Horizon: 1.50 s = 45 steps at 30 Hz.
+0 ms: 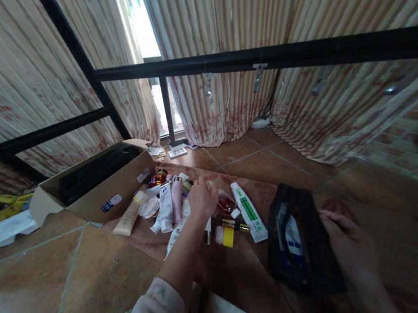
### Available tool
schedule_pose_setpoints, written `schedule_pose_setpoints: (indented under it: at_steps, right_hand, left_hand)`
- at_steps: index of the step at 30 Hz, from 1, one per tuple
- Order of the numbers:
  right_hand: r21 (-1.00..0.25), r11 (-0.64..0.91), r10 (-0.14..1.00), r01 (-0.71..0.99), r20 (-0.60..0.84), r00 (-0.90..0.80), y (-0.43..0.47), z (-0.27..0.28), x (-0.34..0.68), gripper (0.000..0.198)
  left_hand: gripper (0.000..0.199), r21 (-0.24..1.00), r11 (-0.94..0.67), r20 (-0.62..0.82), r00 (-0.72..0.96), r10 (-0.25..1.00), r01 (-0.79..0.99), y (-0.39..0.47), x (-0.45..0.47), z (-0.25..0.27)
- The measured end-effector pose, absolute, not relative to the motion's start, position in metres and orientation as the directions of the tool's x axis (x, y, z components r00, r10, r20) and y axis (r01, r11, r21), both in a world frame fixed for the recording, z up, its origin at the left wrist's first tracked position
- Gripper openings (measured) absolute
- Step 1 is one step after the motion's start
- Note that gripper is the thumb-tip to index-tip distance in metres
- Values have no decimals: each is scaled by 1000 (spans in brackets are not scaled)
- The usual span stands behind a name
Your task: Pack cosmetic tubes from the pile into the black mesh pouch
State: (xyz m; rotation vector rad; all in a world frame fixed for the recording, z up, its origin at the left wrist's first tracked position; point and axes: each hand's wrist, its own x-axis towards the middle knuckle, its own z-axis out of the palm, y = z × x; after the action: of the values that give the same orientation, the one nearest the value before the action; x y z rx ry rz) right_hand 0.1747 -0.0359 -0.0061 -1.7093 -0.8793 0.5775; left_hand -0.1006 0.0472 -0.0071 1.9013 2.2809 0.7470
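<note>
My left hand [202, 201] reaches into a pile of cosmetics on a brown mat [230, 270]. Its fingers curl down, and what lies under them is hidden. Around it are a white tube [166, 207], a pink tube [176, 199], a beige tube [127, 221], a round clear case [149, 207] and a red bottle [226, 202]. A yellow-banded jar [225, 236] sits nearer to me. To the right lies a green-and-white tube [250, 212]. My right hand [343, 236] grips the edge of a black pouch [315, 245], whose see-through panel shows a white-and-blue tube [294, 240] inside.
An open cardboard box [111, 196] with something black inside stands at the left. Behind runs a black metal frame [220, 63] before long pleated curtains [222, 17]. Several clips hang from its bar. Small cards [177, 152] lie on the tiled floor [56, 277].
</note>
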Motion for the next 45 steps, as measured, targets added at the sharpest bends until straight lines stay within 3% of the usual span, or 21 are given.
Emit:
schedule_pose_setpoints:
  at_steps: [1,2,4,5,8,13,20,23,30,38,45]
  right_hand:
    - [-953,-199,771,230,-7,637,-36,-6,174,34]
    - [-957,-211,753,200,-28,658,-36,-6,174,34]
    - [-959,-201,758,199,-24,652,-35,-7,174,33]
    - [-961,-188,762,203,-13,647,-34,-8,174,32]
    - [-970,-125,775,210,37,631,-32,-12,176,33]
    - [-975,-71,798,212,72,598,-30,-14,176,33]
    - [-975,-9,790,221,129,600,-30,-10,174,30]
    - [-987,-11,793,163,91,602,-32,-3,170,34]
    - [-991,-14,804,136,70,591,-37,10,163,36]
    - [-996,-29,825,83,23,565,-35,3,167,36]
    - [-991,-17,818,133,63,572,-33,2,168,35]
  left_hand:
    - [30,480,104,242,-245,939,871,45,-97,-2]
    - [29,649,66,228,-276,934,758,42,-94,3]
    - [27,911,-35,158,-270,950,410,35,-85,10]
    - [28,979,-30,78,-237,968,200,31,-79,13]
    - [31,963,95,-121,-87,989,-253,16,-64,16]
    - [36,806,257,-182,191,965,-532,-4,-45,21]
    - [46,746,335,-100,402,910,-575,-19,-30,28]
    - [47,751,344,-81,438,895,-564,-23,-27,27]
    - [48,885,145,3,315,949,-443,-28,-20,19]
    - [62,961,-7,97,312,945,-277,-29,-17,18]
    - [50,982,-113,153,287,946,-153,-30,-18,16]
